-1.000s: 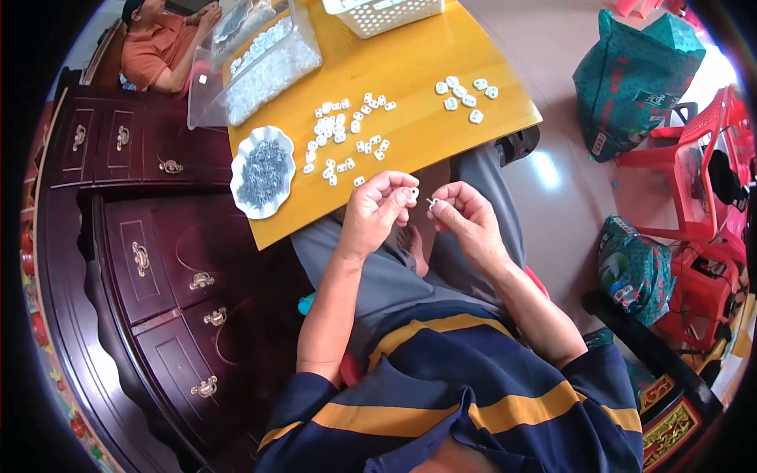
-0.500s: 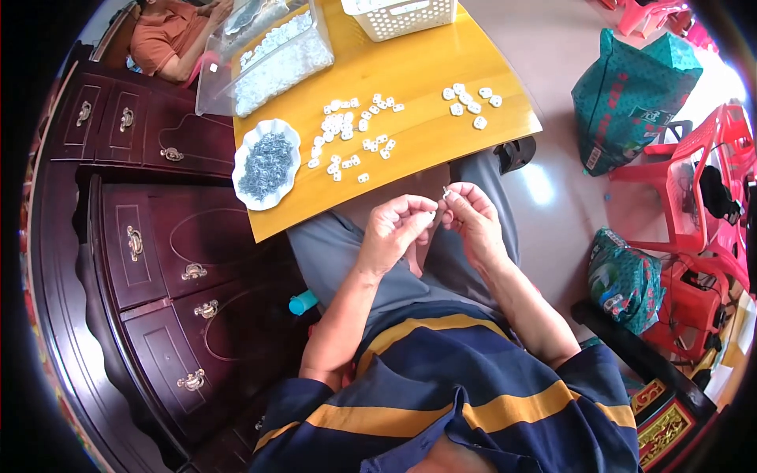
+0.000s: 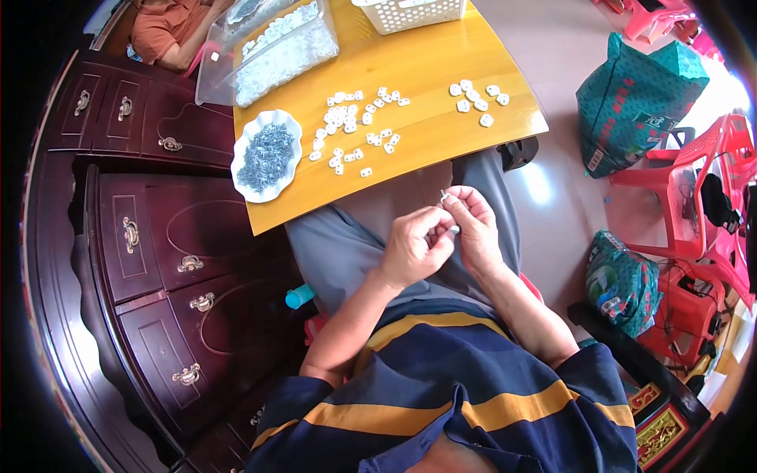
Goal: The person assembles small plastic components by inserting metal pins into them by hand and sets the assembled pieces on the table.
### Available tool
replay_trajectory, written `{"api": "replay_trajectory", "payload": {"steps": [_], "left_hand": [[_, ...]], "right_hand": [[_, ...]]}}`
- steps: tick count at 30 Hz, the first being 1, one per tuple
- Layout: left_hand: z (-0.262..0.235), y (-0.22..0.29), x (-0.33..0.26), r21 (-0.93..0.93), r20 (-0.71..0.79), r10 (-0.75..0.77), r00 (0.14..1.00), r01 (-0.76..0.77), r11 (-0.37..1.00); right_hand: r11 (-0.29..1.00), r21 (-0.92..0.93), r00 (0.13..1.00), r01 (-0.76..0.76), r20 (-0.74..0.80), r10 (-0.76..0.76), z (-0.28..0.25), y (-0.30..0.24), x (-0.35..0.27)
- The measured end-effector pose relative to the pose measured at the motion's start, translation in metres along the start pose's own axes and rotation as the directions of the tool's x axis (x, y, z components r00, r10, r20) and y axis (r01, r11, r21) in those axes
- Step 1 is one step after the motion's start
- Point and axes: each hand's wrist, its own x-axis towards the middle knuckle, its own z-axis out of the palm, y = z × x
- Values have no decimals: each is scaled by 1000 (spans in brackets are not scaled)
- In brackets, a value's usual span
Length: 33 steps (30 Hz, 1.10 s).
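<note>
Over my lap, my left hand (image 3: 416, 246) is closed, with a small white plastic piece (image 3: 454, 229) at its fingertips. My right hand (image 3: 475, 229) pinches another small white piece (image 3: 445, 196), from which a thin dark metal tip sticks up. The hands nearly touch, and the fingers hide most of both pieces. On the table ahead lie several loose white pieces with dark holes (image 3: 341, 118), and a smaller group of rounder white pieces (image 3: 471, 94) sits at the right. A white scalloped dish (image 3: 295, 161) at the table's left holds a heap of small grey metal pins (image 3: 266, 158).
A clear plastic bin (image 3: 288, 65) of white pieces and a white perforated basket (image 3: 414, 17) stand at the back of the wooden table (image 3: 426, 146). Dark drawers (image 3: 150, 236) line the left. Green bags (image 3: 631, 106) and red chairs (image 3: 670, 185) are at right. A person (image 3: 169, 31) sits far left.
My left hand has drawn back toward me and turned, its white piece now lower beside my right fingers. My right hand has barely moved and keeps its pinch.
</note>
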Motion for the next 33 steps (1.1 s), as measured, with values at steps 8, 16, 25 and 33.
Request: {"api": "replay_trajectory", "payload": {"steps": [8, 16, 25, 33], "left_hand": [[4, 3, -6, -113, -52, -74, 996, 67, 991], [-37, -8, 1, -427, -135, -256, 957, 177, 887], [-51, -9, 3, -414, -123, -273, 954, 200, 888], [-52, -33, 4, -311, -100, -298, 949, 255, 916]], "right_hand": [[998, -21, 998, 54, 16, -53, 4, -3, -1], [960, -255, 985, 113, 159, -74, 7, -8, -9], [930, -354, 966, 102, 257, -8, 12, -7, -13], [957, -288, 977, -1, 203, 62, 8, -14, -6]]}}
